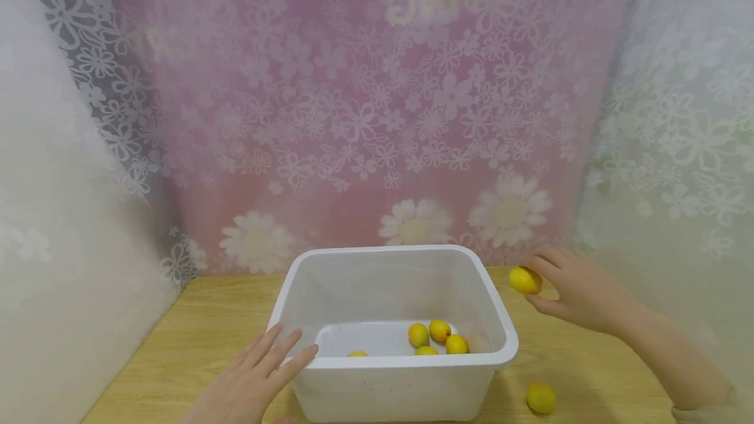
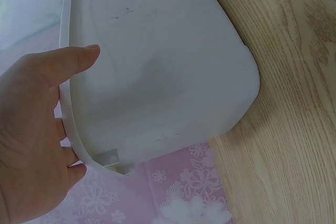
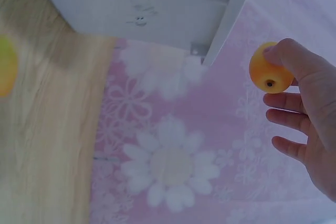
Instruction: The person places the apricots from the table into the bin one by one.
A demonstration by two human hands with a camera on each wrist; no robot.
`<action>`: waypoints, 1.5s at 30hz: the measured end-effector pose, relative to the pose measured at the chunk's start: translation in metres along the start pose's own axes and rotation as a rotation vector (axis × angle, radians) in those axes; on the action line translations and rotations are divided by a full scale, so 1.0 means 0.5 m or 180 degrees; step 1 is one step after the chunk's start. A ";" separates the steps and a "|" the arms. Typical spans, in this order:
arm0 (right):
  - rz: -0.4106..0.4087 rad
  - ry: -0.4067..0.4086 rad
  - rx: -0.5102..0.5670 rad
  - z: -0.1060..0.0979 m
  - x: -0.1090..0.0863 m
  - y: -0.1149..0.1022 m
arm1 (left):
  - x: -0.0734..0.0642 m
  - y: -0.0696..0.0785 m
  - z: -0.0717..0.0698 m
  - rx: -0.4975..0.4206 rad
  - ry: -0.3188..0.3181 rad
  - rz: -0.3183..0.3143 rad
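Observation:
A white plastic tub (image 1: 389, 388) stands on the wooden table, with several yellow lemons (image 1: 419, 334) on its floor, mostly toward the right. My left hand (image 1: 250, 371) rests at the tub's front left corner, its fingers nearly straight over the rim. In the left wrist view the thumb (image 2: 79, 61) lies on the outer side of the rim; whether it presses the wall is unclear. Beyond the tub's right side, my right hand (image 1: 580, 286) pinches one lemon (image 1: 524, 281) between thumb and fingers, above the table. Another lemon (image 1: 540, 398) lies on the table right of the tub.
Pale wood tabletop (image 1: 230, 313) surrounds the tub. A pink flowered curtain (image 1: 365, 116) hangs behind it, and whitish sheets close in the left side (image 1: 71, 214) and the right side (image 1: 677, 214).

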State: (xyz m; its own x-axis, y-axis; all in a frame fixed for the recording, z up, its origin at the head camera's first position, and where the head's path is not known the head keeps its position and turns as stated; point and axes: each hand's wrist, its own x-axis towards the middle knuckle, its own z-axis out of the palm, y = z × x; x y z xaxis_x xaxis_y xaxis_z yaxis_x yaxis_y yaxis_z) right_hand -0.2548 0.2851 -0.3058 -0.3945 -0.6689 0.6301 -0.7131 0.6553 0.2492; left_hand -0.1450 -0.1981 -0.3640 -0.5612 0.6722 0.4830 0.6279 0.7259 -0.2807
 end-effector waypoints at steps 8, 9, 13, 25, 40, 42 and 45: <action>-0.0167 -0.0085 0.0034 0.005 0.066 -0.007 | 0.003 0.001 -0.001 0.0001 0.0005 0.0007; -0.0181 -0.0109 0.0023 0.007 0.073 -0.007 | 0.004 0.000 -0.001 -0.0013 0.0015 0.0015; -0.0209 -0.0201 -0.0044 0.017 0.098 -0.007 | 0.005 -0.002 0.000 -0.0031 0.0038 0.0048; 0.0017 -0.0623 -0.0037 0.058 0.135 -0.010 | 0.005 -0.002 -0.004 -0.0020 -0.0065 0.0017; 0.0098 -0.0654 0.0042 0.104 0.141 -0.009 | -0.001 0.001 0.001 0.0034 -0.0044 -0.0011; 0.0091 -0.0654 0.0046 0.103 0.141 -0.009 | 0.000 0.000 0.001 0.0030 -0.0045 -0.0001; 0.0058 -0.0649 0.0041 0.100 0.140 -0.010 | 0.001 -0.002 0.001 -0.0020 -0.0052 0.0017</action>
State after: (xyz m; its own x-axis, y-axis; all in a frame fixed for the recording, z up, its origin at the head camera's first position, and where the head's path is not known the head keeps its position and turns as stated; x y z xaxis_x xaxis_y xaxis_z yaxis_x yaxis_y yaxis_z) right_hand -0.3079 0.2175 -0.2996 -0.5157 -0.7150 0.4721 -0.7116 0.6643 0.2288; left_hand -0.1463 -0.1985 -0.3639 -0.5666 0.6783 0.4679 0.6342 0.7215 -0.2780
